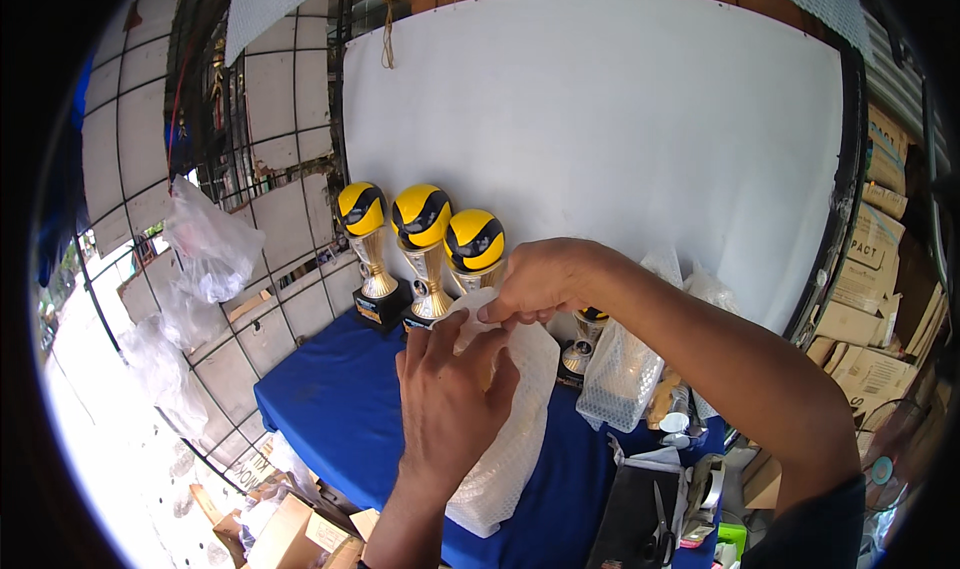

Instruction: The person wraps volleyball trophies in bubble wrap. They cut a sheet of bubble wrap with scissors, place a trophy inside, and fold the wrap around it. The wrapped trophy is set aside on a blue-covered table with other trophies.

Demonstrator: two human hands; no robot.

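In front of me stands a whitish bubble-wrap pouch (515,444) on the blue-covered table. Both hands close on its top edge. My left hand (452,394) pinches the near left side, fingers bent. My right hand (540,281) reaches over from the right and pinches the same edge, thumb toward the left hand. A hint of yellow shows through beneath the left hand; what is inside is mostly hidden. Just behind are three trophies, each with a yellow-and-black ball on top: left (361,209), middle (421,216) and right (474,240), the last partly covered by my right hand.
Right of the pouch are another trophy (578,354) and clear bubble wrap (622,377). Scissors (660,534) and a tape roll (712,491) lie at the near right. A white board (600,119) backs the table; a wire grid (120,129) and cardboard box (290,534) flank the left.
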